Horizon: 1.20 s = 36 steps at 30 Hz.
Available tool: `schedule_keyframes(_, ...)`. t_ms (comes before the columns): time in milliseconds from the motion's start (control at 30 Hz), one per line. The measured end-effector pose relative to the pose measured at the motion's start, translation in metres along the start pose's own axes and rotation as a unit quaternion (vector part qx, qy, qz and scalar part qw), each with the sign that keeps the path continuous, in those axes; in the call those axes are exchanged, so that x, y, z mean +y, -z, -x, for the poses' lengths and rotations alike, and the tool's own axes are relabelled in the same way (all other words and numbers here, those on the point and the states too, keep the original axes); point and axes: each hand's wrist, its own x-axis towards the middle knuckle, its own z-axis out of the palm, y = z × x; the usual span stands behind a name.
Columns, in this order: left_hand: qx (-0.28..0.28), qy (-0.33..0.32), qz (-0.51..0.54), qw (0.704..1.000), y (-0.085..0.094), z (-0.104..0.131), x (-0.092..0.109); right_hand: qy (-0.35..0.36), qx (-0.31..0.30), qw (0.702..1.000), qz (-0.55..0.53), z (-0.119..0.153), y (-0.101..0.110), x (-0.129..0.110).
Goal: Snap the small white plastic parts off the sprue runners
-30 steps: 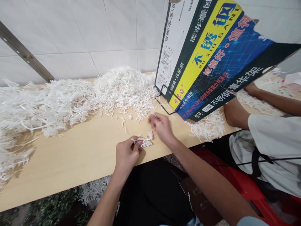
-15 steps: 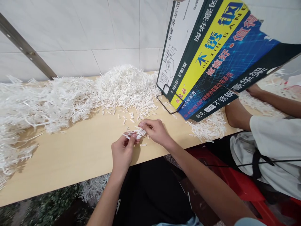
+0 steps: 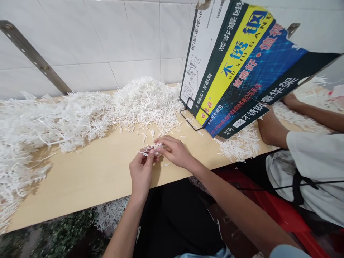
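Over the table, my left hand [image 3: 141, 172] is closed on a small white branched plastic piece [image 3: 146, 149], thumb on top. My right hand [image 3: 176, 152] is closed at the same piece's right end, thumb and fingers pinched together there. Part of the piece is hidden behind the fingers. Short white plastic sticks [image 3: 144, 137] lie scattered just beyond my hands. Further back is a heap of loose small white sticks [image 3: 149, 102]. Larger tangled white branched pieces [image 3: 72, 114] spread along the left of the table [image 3: 88, 175].
A printed cardboard panel [image 3: 233, 71] stands at the right in a black wire holder [image 3: 192, 123]. Beyond it, a co-worker's arm [image 3: 271, 125] rests near another white pile [image 3: 240, 145]. A metal bracket [image 3: 40, 62] slants down the tiled wall at left.
My right hand has shifted slightly left, its fingers now closer to my left hand over the white piece. The view has shifted slightly. My left hand keeps its hold.
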Motion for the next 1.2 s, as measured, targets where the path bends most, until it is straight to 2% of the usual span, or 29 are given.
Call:
schedule_keyframes(33,-0.01,-0.007,-0.016,1.0,0.0003,0.0004,0.0001,0.001,0.004,1.0,0.007,0.0001,-0.001,0.0018)
schedule_keyframes(100,0.003,-0.04,-0.05,0.998,0.0016,0.0007,-0.0003,0.002,0.014,1.0,0.012,0.0002,-0.0028,0.005)
schedule_keyframes(200,0.029,-0.128,-0.131,0.983,0.0034,-0.0006,-0.0024,0.03,-0.014,0.999,0.006,0.0008,-0.0037,0.0065)
schedule_keyframes(267,0.006,-0.177,-0.202,0.963,0.0035,-0.0019,-0.0043,0.047,-0.03,0.998,0.002,0.0019,-0.0032,0.0054)
schedule_keyframes(333,-0.016,-0.209,-0.25,0.945,0.0026,-0.0023,-0.0054,0.044,-0.019,0.999,-0.006,0.003,-0.0025,0.0041)
schedule_keyframes(400,-0.015,-0.226,-0.273,0.935,0.0012,-0.0015,-0.0053,0.022,0.002,1.0,-0.021,0.0039,-0.0022,0.0035)
schedule_keyframes(467,-0.006,-0.217,-0.279,0.935,0.0001,0.0,-0.0045,-0.019,0.032,0.998,-0.047,0.0045,-0.0025,0.0038)
schedule_keyframes(567,-0.009,-0.162,-0.262,0.951,-0.0003,0.001,-0.0036,-0.068,0.066,0.992,-0.081,0.0045,-0.0029,0.0047)
schedule_keyframes(667,-0.049,-0.08,-0.201,0.975,-0.0004,-0.0007,-0.0023,-0.06,0.056,0.994,-0.068,0.0038,-0.002,0.0043)
schedule_keyframes(767,-0.09,-0.028,-0.148,0.984,-0.0007,-0.0023,0.001,-0.047,0.049,0.997,-0.048,0.003,-0.0013,0.0023)
schedule_keyframes(867,-0.068,-0.017,-0.122,0.99,-0.0003,-0.0015,0.004,-0.03,0.038,0.999,0.005,0.0034,-0.0015,0.0003)
schedule_keyframes(967,-0.052,-0.012,-0.107,0.993,0.0011,-0.0003,0.0026,-0.007,-0.014,0.998,0.06,0.0047,-0.0011,-0.0001)
schedule_keyframes(1067,-0.072,-0.017,-0.112,0.991,0.0023,-0.0012,-0.0018,-0.02,-0.059,0.996,0.063,0.0052,-0.0007,0.0023)
schedule_keyframes(1200,-0.121,-0.014,-0.136,0.983,0.0011,-0.0042,-0.0044,-0.004,-0.059,0.997,0.052,0.0055,-0.0037,0.0084)
